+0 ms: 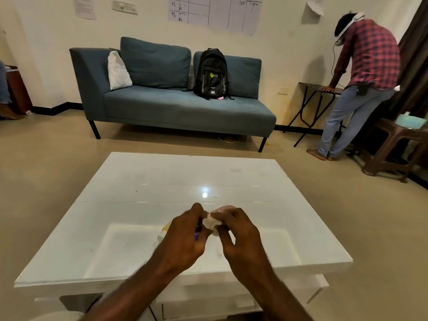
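Observation:
Both hands meet above the near half of the white glossy table (139, 205). My left hand (185, 237) has its fingers curled round a small object with a purple tip, mostly hidden in the fist. My right hand (238, 235) pinches a crumpled white tissue (211, 222) against that object. Just behind the fingers a pale pink rounded thing (228, 207) peeks out. A small yellowish bottle (165, 230) lies on the table behind my left hand, largely hidden.
A blue sofa (176, 107) with a black backpack (212, 74) and a white cushion stands beyond the table. At the right a person in a checked shirt (366, 66) leans on a folding table (312, 89). A brown stool (393, 147) stands at the far right.

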